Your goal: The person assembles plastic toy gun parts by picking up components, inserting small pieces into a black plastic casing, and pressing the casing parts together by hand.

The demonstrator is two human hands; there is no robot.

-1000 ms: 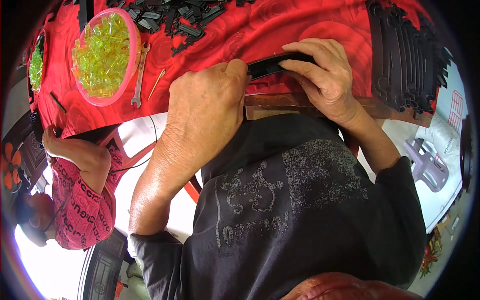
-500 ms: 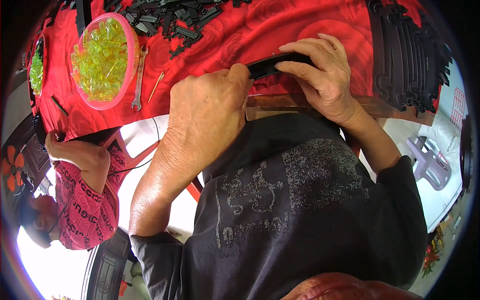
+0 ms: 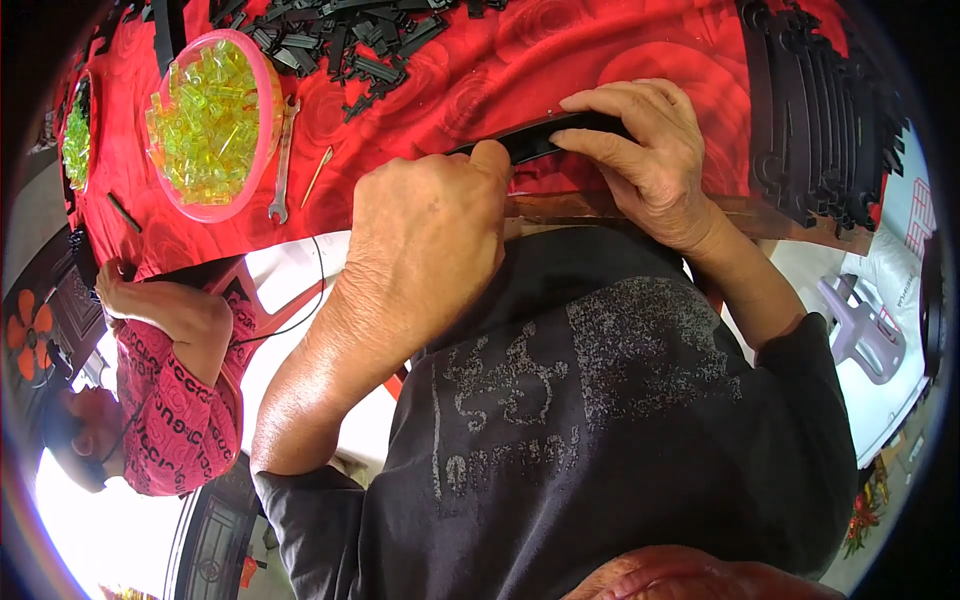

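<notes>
A long black plastic strip (image 3: 535, 139) is held between my two hands, just above the red cloth near the table's front edge. My left hand (image 3: 432, 212) is closed at the strip's left part, its thumb along the top; the curled fingers are mostly hidden behind the back of the hand. On the strip's right end, my right hand (image 3: 650, 150) pinches with fingers on the far side and thumb on the near side. Whether the left hand also holds a small part cannot be seen.
Left of my hands stands a pink basket (image 3: 274, 110) of yellow-green clear pieces, beside a wrench (image 3: 286, 160) and a pointed stick (image 3: 318, 175). Black clips (image 3: 375, 45) lie heaped at the back. Long black strips (image 3: 815, 120) are stacked right. Another person (image 3: 180, 390) sits at left.
My left hand has shifted slightly right along the strip, and its thumb now lies further over it. More of the strip shows beyond the left hand. My right hand keeps its pinch.
</notes>
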